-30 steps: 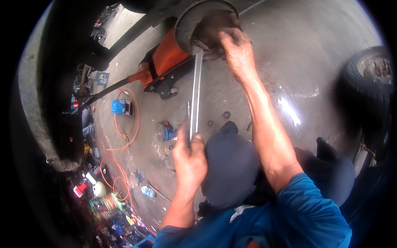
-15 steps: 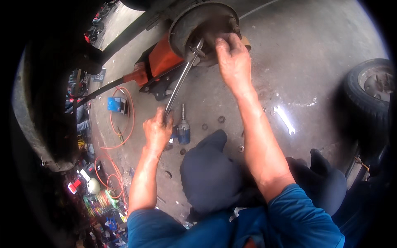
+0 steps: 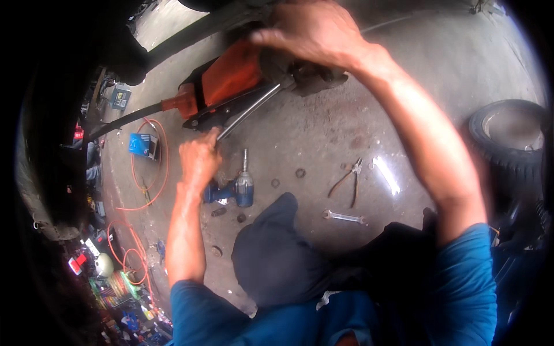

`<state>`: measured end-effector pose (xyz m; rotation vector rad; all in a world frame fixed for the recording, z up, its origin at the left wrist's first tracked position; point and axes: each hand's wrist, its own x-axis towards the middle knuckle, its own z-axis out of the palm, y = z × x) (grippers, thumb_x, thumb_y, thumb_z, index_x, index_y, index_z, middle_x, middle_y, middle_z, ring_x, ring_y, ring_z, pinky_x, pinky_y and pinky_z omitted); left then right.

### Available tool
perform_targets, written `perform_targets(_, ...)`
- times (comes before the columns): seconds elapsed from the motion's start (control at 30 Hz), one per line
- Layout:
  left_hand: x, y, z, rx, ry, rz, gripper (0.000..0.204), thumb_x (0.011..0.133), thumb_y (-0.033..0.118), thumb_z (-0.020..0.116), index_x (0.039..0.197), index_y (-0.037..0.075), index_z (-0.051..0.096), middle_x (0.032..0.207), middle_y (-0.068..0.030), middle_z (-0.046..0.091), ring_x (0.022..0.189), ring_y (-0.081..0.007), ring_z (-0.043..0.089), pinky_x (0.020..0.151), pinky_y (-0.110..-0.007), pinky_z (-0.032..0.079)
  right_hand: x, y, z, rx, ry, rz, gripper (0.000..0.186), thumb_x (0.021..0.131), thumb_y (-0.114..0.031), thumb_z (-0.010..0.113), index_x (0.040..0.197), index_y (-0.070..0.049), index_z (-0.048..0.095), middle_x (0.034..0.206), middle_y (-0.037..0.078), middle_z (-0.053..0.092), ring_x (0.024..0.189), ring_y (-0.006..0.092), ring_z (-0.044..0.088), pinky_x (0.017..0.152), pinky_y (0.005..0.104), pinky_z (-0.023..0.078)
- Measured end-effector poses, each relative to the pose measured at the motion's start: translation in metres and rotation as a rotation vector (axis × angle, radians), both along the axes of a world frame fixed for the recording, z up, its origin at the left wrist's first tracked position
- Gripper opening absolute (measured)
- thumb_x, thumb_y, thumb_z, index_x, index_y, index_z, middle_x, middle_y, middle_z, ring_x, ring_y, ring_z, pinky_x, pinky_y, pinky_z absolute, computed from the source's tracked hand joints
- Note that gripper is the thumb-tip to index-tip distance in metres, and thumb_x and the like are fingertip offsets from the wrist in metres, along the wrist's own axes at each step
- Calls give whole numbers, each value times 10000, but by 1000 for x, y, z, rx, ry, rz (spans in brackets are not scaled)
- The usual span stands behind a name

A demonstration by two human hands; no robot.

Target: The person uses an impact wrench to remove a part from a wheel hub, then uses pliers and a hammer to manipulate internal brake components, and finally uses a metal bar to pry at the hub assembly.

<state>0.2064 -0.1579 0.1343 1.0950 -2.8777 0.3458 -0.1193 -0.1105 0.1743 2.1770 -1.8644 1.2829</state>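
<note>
My left hand [image 3: 199, 158] is closed round the lower end of a long shiny metal bar [image 3: 248, 113]. The bar slants up and right to the wheel hub assembly [image 3: 317, 83] under the vehicle; its far end is hard to make out there. Over that assembly is my right hand [image 3: 314, 29], blurred by motion, its thumb stretched out to the left and no tool visible in it. Its other fingers are mostly out of sight, and the hand and wrist cover much of the hub. Just behind stands an orange floor jack [image 3: 231, 75].
On the concrete floor lie a blue-and-grey impact wrench [image 3: 244, 190], pliers [image 3: 353, 180], two wrenches [image 3: 345, 217] and several nuts. A wheel with tyre [image 3: 508, 132] is at the right. A blue box [image 3: 141, 145] and orange hose [image 3: 167, 153] lie left, near cluttered tools.
My right hand has moved from beside the hub to above it, its thumb now spread. My left hand and the bar sit lower-angled and further left. The view has shifted, bringing the pliers into sight.
</note>
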Motion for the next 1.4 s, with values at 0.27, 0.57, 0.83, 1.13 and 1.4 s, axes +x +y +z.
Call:
perform_targets(0.27, -5, -44, -13, -29, 96, -233, 373, 625, 60, 701, 986, 125, 639, 786, -76, 652, 663, -293, 635, 570, -413, 494, -29, 7, -4, 77, 410, 188, 950, 645, -558, 755, 1371, -50, 412, 1207, 235, 489, 1148, 401, 455, 981, 482, 365)
perform_targets(0.57, -1, -79, -20, -132, 74, -370, 454, 604, 71, 700, 1044, 104, 596, 773, -92, 631, 674, -300, 630, 567, -416, 491, -16, -4, -19, -151, 194, 124, 585, 802, -497, 634, 1159, -35, 602, 1018, 186, 587, 994, 376, 546, 876, 462, 423)
perform_targets(0.83, -30, 74, 34, 700, 110, 273, 208, 805, 109, 575, 974, -11, 598, 785, -250, 633, 794, -436, 619, 709, -509, 486, -15, -5, -19, -224, 235, 121, 324, 870, -349, 607, 1046, -82, 655, 1076, 143, 627, 1012, 324, 588, 857, 439, 463)
perform_targets(1.13, -3, -11, 27, 9, -113, -96, 328, 693, 17, 595, 1015, 77, 615, 708, -171, 641, 642, -376, 634, 570, -484, 489, -11, -6, -21, -161, 140, -23, 365, 826, -358, 601, 985, -33, 643, 939, 184, 609, 938, 371, 573, 823, 462, 448)
perform_targets(1.4, -15, -64, -9, -251, -22, 1, 309, 663, 21, 612, 954, 117, 580, 813, -140, 649, 717, -354, 643, 567, -461, 499, -8, -3, -20, -192, 46, -5, 347, 778, -289, 609, 1006, -33, 658, 959, 188, 624, 934, 378, 584, 825, 461, 465)
